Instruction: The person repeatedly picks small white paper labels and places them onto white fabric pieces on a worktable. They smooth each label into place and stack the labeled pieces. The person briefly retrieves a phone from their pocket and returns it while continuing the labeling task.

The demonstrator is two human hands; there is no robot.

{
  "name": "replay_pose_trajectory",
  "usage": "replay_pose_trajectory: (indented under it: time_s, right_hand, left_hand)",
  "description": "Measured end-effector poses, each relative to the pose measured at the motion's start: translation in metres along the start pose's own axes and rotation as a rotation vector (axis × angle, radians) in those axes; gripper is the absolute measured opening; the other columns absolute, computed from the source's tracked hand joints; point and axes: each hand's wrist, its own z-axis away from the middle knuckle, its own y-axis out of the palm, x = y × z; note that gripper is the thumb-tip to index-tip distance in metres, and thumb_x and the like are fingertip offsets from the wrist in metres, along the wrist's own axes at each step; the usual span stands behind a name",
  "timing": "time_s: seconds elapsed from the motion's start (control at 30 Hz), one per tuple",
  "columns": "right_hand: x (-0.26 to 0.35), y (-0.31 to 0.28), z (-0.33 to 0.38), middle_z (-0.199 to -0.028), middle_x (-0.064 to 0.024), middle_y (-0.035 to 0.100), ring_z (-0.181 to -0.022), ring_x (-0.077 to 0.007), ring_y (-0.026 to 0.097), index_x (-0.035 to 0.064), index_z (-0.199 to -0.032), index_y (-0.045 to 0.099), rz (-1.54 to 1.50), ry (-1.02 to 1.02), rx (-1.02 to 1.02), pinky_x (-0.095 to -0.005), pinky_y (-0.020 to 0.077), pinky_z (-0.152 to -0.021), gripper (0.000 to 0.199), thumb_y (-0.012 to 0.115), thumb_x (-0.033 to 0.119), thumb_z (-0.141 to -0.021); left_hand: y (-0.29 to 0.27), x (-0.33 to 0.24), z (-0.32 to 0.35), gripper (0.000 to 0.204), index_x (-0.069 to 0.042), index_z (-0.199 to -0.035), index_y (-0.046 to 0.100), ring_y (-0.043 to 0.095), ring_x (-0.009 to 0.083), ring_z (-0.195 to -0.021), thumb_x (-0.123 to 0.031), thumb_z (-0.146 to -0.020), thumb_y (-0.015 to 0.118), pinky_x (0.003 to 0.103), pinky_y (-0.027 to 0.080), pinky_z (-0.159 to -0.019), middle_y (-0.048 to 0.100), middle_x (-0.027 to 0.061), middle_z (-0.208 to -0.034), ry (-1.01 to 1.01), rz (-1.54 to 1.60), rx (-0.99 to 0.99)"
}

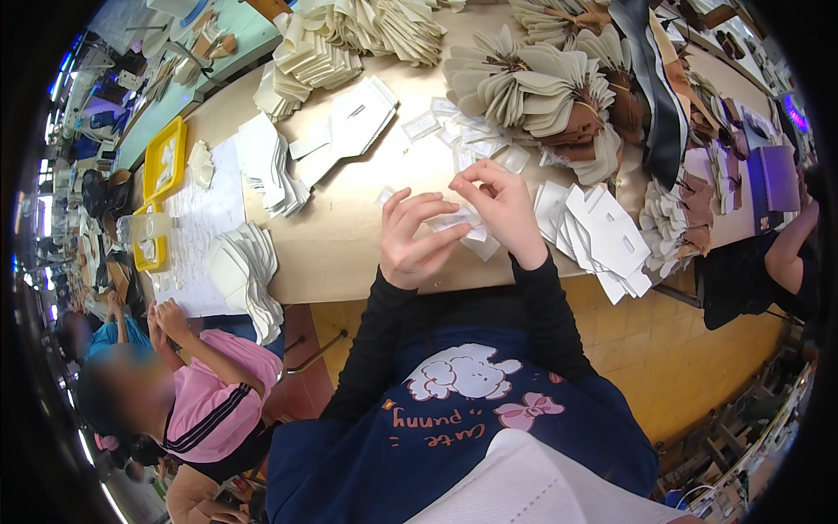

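Observation:
My left hand [419,237] is over the near edge of the table, its fingers spread and nothing visible in them. Close on its right, my right hand [504,208] pinches thumb and forefinger together; whatever may be between the tips is too small to make out. Below and between both hands lie small white labels [476,229], partly hidden by the fingers. Farther back is a loose pile of similar small labels in clear film [476,140]. Fanned white cut pieces with small slots [602,236] lie just right of my right hand.
Stacks of white cut pieces [353,122] and cream pieces [243,271] lie to the left. Tied bundles of cream and brown pieces [532,87] crowd the back right beside dark strips [642,79]. Yellow trays [166,157] stand far left, near a co-worker in pink [218,393].

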Motion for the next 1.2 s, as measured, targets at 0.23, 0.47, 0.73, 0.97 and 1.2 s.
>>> replay_pose_trajectory:
  time_s: [0.23,0.47,0.73,0.97,1.2]
  right_hand:
    - [0.003,-0.009,0.005,-0.090,-0.0077,0.065,-0.071,-0.0081,0.056,-0.0022,-0.089,0.074,-0.192,0.140,0.258,-0.0237,0.0431,-0.064,0.017,0.071,0.015,-0.091]
    - [0.002,-0.005,-0.005,-0.095,-0.0090,0.064,-0.071,-0.0164,0.057,-0.0029,-0.095,0.074,0.150,-0.036,-0.185,-0.0277,0.0450,-0.066,0.017,0.073,0.012,-0.087]
    - [0.020,-0.017,0.006,-0.093,-0.0044,0.062,-0.060,-0.0100,0.049,0.0011,-0.103,0.071,0.222,-0.026,-0.291,-0.0254,0.0398,-0.056,0.017,0.071,0.008,-0.088]
    - [0.043,0.009,0.046,-0.083,-0.0003,0.064,-0.056,-0.0035,0.037,0.0005,-0.094,0.073,-0.028,-0.059,-0.029,-0.0212,0.0305,-0.051,0.008,0.072,0.004,-0.087]
    - [0.049,0.018,0.049,-0.084,-0.0012,0.065,-0.049,-0.0023,0.034,0.0004,-0.093,0.072,0.112,-0.190,-0.148,-0.0213,0.0255,-0.044,0.009,0.074,0.002,-0.084]
  left_hand:
    - [-0.004,-0.001,0.006,0.034,-0.023,-0.092,0.080,0.063,0.0250,-0.103,-0.006,-0.062,0.082,0.049,0.041,-0.101,0.069,0.0011,-0.108,-0.063,0.008,-0.020]
    - [-0.005,-0.016,0.004,0.033,-0.016,-0.093,0.079,0.064,0.0274,-0.105,-0.001,-0.063,0.081,0.050,0.043,-0.101,0.070,0.0057,-0.106,-0.010,0.098,0.026]
    - [0.003,-0.023,0.009,0.021,0.004,-0.101,0.072,0.066,0.0192,-0.097,0.014,-0.083,0.069,0.028,0.051,-0.085,0.071,0.0123,-0.099,-0.618,0.492,-0.354]
    - [0.008,-0.026,0.005,0.025,0.000,-0.101,0.076,0.071,0.0211,-0.086,0.014,-0.080,0.071,0.029,0.057,-0.075,0.074,0.0130,-0.095,-0.509,0.312,-0.335]
    - [0.007,-0.032,0.003,0.029,-0.001,-0.102,0.076,0.071,0.0208,-0.086,0.015,-0.078,0.071,0.028,0.058,-0.075,0.073,0.0128,-0.095,-0.479,0.271,-0.332]
